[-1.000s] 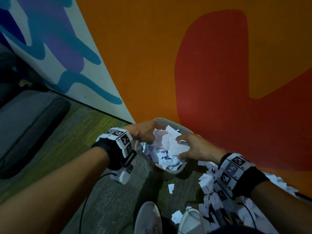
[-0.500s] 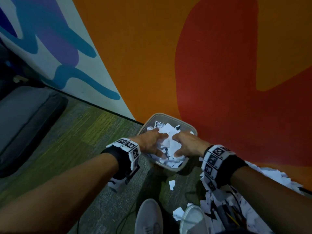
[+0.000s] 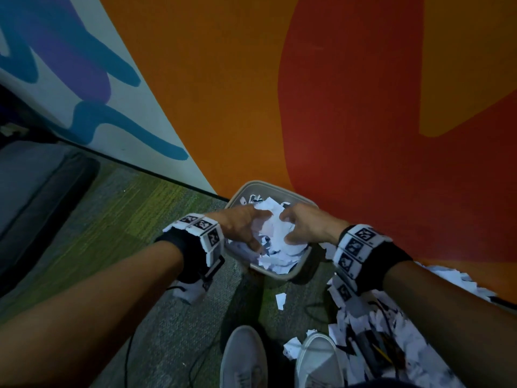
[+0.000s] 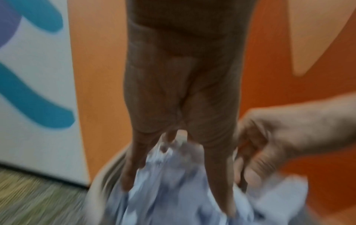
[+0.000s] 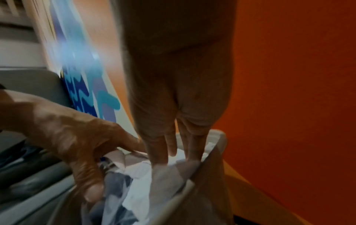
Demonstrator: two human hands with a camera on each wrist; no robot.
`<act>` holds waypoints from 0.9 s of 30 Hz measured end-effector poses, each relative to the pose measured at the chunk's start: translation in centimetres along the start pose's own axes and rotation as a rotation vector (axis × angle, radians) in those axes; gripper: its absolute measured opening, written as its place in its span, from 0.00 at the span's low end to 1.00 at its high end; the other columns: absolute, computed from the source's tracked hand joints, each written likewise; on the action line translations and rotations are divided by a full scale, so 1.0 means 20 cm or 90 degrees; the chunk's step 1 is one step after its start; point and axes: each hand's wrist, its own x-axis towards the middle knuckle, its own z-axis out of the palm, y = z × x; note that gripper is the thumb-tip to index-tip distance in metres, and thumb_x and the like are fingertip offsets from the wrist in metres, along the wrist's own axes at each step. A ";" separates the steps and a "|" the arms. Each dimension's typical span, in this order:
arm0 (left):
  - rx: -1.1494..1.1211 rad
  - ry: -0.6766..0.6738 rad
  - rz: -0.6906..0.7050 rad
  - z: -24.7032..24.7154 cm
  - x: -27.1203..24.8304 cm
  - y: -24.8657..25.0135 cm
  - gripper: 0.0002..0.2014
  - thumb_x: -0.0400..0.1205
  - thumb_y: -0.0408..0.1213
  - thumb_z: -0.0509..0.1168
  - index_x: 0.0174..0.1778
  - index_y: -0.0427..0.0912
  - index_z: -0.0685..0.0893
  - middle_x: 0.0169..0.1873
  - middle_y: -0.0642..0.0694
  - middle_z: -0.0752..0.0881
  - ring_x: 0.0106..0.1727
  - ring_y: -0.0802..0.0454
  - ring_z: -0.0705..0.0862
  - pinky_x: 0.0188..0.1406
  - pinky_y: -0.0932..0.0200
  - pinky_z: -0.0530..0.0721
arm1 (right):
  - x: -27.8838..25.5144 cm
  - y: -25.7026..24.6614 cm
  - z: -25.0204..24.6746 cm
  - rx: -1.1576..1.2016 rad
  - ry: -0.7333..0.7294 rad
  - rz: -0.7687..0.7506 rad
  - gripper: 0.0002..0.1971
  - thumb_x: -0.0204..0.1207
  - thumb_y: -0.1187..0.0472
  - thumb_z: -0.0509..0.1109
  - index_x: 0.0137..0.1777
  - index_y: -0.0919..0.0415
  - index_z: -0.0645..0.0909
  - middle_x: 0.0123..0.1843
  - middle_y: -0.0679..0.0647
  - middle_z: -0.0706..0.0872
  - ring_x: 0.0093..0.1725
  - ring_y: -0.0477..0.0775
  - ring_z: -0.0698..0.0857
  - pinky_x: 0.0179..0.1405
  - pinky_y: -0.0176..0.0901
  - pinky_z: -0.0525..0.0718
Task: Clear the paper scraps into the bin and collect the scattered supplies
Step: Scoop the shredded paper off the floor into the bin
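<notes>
A grey bin (image 3: 280,276) stands on the carpet against the orange wall, heaped with white paper scraps (image 3: 275,260). Both hands are over it. My left hand (image 3: 246,229) lies on the heap with spread, fairly straight fingers (image 4: 217,182) that press into the paper (image 4: 173,190). From the right side my right hand (image 3: 292,229) curls its fingers and thumb round a wad of scraps; its fingertips (image 5: 159,156) dig into the paper (image 5: 138,190) beside the bin rim (image 5: 219,137). Both wrist views are blurred.
A big pile of scraps (image 3: 419,340) covers the floor at the right, with dark pens and a yellow pencil (image 3: 383,357) in it. One loose scrap (image 3: 280,301) and a cable (image 3: 313,313) lie before my shoes (image 3: 243,357). A grey cushion (image 3: 30,191) is at the left.
Both hands have come together over the bin and sunk lower, squeezing the heap of scraps between them. The view has shifted slightly.
</notes>
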 end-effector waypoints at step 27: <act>-0.047 -0.090 0.197 0.92 0.64 1.07 0.37 0.77 0.50 0.76 0.81 0.48 0.71 0.78 0.43 0.72 0.73 0.42 0.77 0.71 0.51 0.77 | -1.02 1.57 0.55 0.241 0.116 0.379 0.28 0.75 0.52 0.78 0.74 0.55 0.77 0.73 0.57 0.78 0.66 0.57 0.80 0.62 0.46 0.79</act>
